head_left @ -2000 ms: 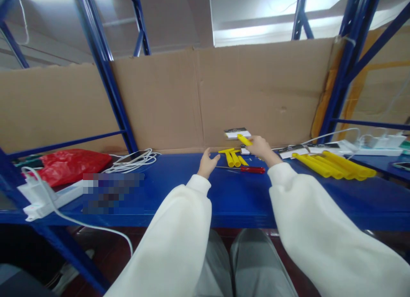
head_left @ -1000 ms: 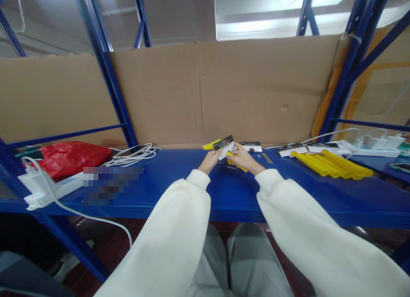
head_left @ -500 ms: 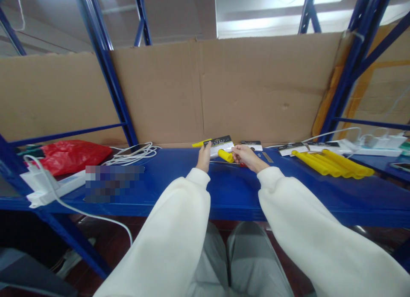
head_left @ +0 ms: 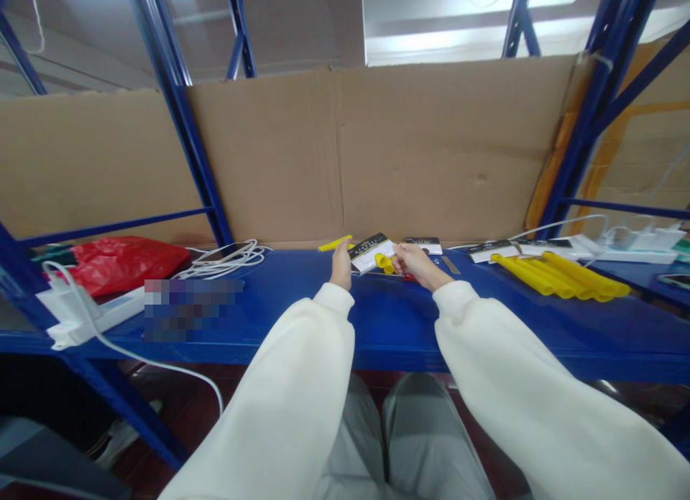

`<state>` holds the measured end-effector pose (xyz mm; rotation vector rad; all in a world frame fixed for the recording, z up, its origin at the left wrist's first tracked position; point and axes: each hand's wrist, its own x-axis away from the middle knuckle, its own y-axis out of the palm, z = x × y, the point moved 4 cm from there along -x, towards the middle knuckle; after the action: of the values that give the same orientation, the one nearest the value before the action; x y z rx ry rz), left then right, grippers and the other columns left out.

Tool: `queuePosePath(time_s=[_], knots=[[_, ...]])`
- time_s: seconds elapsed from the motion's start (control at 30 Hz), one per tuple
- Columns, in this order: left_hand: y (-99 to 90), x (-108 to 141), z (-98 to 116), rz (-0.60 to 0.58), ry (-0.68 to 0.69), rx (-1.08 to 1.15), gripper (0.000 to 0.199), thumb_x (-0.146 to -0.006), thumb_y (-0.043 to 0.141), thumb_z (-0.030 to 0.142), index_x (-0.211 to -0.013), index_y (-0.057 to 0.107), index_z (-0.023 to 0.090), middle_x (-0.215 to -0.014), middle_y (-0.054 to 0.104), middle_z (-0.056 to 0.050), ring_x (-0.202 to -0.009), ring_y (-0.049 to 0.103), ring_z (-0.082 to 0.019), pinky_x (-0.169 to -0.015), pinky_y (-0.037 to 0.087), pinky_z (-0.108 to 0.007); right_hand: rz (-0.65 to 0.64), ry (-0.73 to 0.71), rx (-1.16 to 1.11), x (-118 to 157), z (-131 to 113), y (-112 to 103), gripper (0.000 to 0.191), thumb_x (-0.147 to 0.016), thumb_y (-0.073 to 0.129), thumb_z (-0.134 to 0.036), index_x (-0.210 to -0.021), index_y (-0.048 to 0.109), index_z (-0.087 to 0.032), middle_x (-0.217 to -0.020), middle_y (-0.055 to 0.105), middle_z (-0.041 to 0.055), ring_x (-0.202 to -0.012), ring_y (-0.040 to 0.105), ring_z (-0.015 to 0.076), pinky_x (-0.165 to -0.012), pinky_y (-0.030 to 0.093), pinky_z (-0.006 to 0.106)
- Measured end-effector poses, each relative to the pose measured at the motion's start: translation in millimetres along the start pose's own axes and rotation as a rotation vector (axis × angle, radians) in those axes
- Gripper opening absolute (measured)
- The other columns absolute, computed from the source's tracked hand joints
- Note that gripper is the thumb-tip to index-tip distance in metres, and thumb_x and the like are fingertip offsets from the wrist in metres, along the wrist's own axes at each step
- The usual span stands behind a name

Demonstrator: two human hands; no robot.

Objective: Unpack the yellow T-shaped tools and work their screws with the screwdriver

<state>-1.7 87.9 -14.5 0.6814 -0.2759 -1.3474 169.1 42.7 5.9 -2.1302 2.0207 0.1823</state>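
Observation:
Over the blue tabletop, a black-and-white printed card [head_left: 371,247] is held between my two hands. My left hand [head_left: 341,264] is closed on its left edge. My right hand [head_left: 415,263] pinches at the right edge, beside a short yellow rolled piece [head_left: 384,263] that lies against the card's white part. Whether the right fingers grip the card, the yellow roll or both is hard to see. A thin yellow strip [head_left: 334,243] shows just behind my left hand. Beyond my right hand lies another black-and-white card [head_left: 424,244], with a small flat metal piece [head_left: 451,265] near it.
Several yellow tubes [head_left: 560,276] rest on white cards at the right. Power strips [head_left: 636,252] with plugs and cables sit behind them. On the left are a red plastic bag [head_left: 126,261], coiled white cable [head_left: 231,259] and another power strip [head_left: 108,315]. Cardboard [head_left: 345,155] walls the back.
The card has tilted, its right side rising and left side dropping. The yellow roll has turned and now shows less of its length. The yellow strip behind has shifted slightly left.

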Motion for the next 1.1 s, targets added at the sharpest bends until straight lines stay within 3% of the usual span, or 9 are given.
queuePosePath(time_s=[0.23, 0.57, 0.7, 0.87, 1.1], knots=[[3.6, 20, 14, 0.126, -0.114, -0.041, 0.026, -0.091, 0.052, 0.036, -0.101, 0.066, 0.015, -0.072, 0.064, -0.001, -0.065, 0.068, -0.018, -0.068, 0.057, -0.031, -0.012, -0.013, 0.022, -1, -1, 1, 0.039, -0.100, 0.049, -0.027, -0.062, 0.049, -0.019, -0.039, 0.046, -0.0045, -0.033, 0.035, 0.0066, -0.038, 0.029, 0.018], [0.5, 17, 14, 0.191, -0.067, -0.035, 0.022, -0.091, 0.053, 0.033, -0.087, 0.066, 0.016, -0.070, 0.061, -0.001, -0.067, 0.068, -0.018, -0.069, 0.055, -0.030, -0.011, -0.019, 0.065, 2, -3, 2, 0.044, -0.100, 0.046, -0.027, -0.057, 0.047, -0.019, -0.038, 0.045, -0.0040, -0.032, 0.034, 0.0061, -0.038, 0.028, 0.018], [0.9, 17, 14, 0.163, -0.081, -0.105, 0.018, -0.091, 0.051, 0.029, -0.088, 0.063, 0.016, -0.071, 0.062, -0.001, -0.066, 0.068, -0.018, -0.067, 0.055, -0.030, -0.009, -0.018, 0.020, 0, -2, 0, 0.039, -0.097, 0.055, -0.036, -0.062, 0.047, -0.020, -0.039, 0.047, -0.0041, -0.034, 0.037, 0.0071, -0.038, 0.030, 0.018], [-2.3, 12, 9, 0.082, -0.079, -0.160, 0.020, -0.087, 0.061, 0.034, -0.098, 0.063, 0.018, -0.086, 0.068, -0.005, -0.067, 0.069, -0.020, -0.063, 0.055, -0.031, 0.072, -0.020, -0.072, 1, -3, -6, 0.036, -0.097, 0.057, -0.034, -0.065, 0.047, -0.021, -0.040, 0.047, -0.0055, -0.034, 0.037, 0.0069, -0.038, 0.032, 0.018], [-2.5, 9, 4, 0.036, -0.023, -0.157, 0.034, -0.076, 0.064, 0.015, -0.109, 0.069, 0.018, -0.087, 0.074, -0.006, -0.082, 0.073, -0.024, -0.075, 0.058, -0.036, 0.015, -0.008, -0.113, 2, -2, -2, 0.033, -0.095, 0.059, -0.033, -0.066, 0.049, -0.019, -0.041, 0.049, -0.0049, -0.035, 0.039, 0.0073, -0.039, 0.032, 0.018]])
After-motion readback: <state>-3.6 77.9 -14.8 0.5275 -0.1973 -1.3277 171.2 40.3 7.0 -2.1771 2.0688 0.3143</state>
